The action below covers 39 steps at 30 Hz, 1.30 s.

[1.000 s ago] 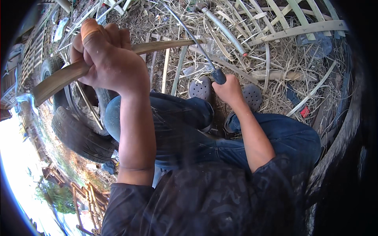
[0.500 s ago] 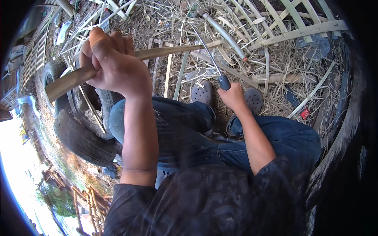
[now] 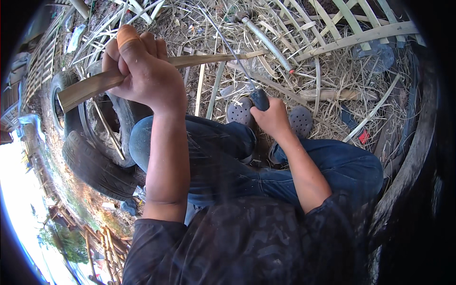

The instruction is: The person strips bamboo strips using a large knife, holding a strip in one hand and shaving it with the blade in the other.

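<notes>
Raised at the left, my left hand (image 3: pixel 145 78) is closed around a long split bamboo strip (image 3: pixel 204 60). The strip's broad end juts out left of the fist and its thinner end reaches right. An orange wrap covers the left thumb's tip. Lower and nearer the middle, my right hand (image 3: pixel 273 118) grips the dark handle of a knife (image 3: pixel 260 99). Its long, thin-looking blade slants up and to the left, crossing the strip near its thin end. I cannot tell whether blade and strip touch.
Bamboo shavings (image 3: pixel 285 80) litter the ground around my grey clogs (image 3: pixel 240 113). Old tyres (image 3: pixel 95 166) lie left of my knees. A woven bamboo lattice (image 3: pixel 351 39) is at the upper right, near a metal pipe (image 3: pixel 268 43). A weathered log (image 3: pixel 413 161) curves along the right side.
My right hand has moved left and slightly down, and the knife's tip now reaches farther up and left. My left hand and the bamboo strip have shifted slightly right.
</notes>
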Tool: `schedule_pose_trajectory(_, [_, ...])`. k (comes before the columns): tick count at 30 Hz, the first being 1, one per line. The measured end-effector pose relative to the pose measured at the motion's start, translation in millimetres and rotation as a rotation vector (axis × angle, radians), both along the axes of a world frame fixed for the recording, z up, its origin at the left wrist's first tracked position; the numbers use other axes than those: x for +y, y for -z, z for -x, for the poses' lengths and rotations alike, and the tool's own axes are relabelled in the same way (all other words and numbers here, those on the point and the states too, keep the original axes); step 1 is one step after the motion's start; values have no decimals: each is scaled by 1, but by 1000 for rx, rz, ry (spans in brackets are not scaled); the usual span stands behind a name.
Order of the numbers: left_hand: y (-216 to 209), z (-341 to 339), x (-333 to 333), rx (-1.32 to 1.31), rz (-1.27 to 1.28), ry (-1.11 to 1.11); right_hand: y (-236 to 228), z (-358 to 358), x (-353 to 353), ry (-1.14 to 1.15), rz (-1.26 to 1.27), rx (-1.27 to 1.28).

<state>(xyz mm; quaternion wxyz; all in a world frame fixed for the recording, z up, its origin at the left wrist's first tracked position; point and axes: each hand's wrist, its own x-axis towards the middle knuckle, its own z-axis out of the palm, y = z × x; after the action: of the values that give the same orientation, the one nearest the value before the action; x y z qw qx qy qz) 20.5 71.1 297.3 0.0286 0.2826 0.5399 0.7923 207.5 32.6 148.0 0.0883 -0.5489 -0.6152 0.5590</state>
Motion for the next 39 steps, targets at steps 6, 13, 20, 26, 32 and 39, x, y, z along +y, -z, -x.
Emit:
schedule_pose_trajectory(6, [1,7,-10,-12,14,78,1,8,-3,-3,-13,47])
schedule_pose_trajectory(13, [3,3,-8,10,5,102,36,-10,-4,-21,82,-108])
schedule_pose_trajectory(20, [2,5,-7,6,-12,158,37,11,-9,17,53,75])
schedule_pose_trajectory(26, [14,36,-29,17,-101,596,29,16,-4,7,66,88])
schedule_pose_trajectory(32, [7,18,-20,18,-47,642,80,-7,-8,122,154,-8])
schedule_pose_trajectory(39, [6,9,-19,80,76,506,24,20,-7,51,19,119])
